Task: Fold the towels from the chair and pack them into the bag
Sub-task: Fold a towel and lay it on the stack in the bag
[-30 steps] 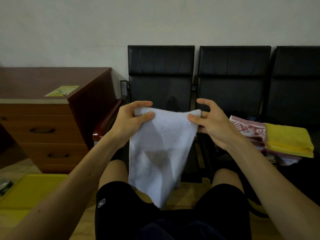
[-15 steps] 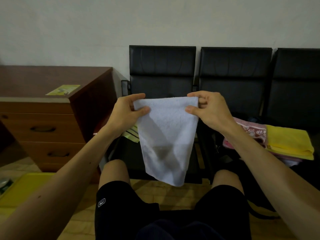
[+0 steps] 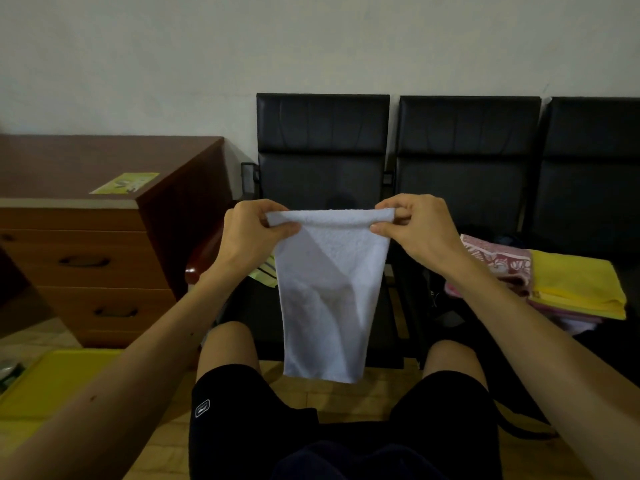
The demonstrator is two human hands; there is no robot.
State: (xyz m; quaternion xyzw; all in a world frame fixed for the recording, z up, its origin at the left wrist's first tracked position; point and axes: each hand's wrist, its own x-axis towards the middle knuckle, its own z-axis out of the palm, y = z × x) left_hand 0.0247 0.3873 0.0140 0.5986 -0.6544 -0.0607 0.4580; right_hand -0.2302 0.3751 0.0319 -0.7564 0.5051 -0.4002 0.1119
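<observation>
Our left hand (image 3: 249, 230) and right hand (image 3: 415, 226) each pinch a top corner of one white towel (image 3: 329, 289). Three black chairs (image 3: 467, 150) stand behind.

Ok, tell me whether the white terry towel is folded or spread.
Folded: the white terry towel hangs as a narrow layered strip, pinched by left hand and right hand.

The white towel (image 3: 329, 299) is matt, nubby terry cloth (darker patches show where its layers overlap). The black chairs (image 3: 322, 147) have a leather-like covering, smooth and creased, with a faint sheen. The drawer cabinet (image 3: 86, 261) is brown wood with a satin finish, and its tabletop (image 3: 104, 161) is darker, reddish and smooth. The yellow towel (image 3: 578, 285) is soft matt cloth.
</observation>
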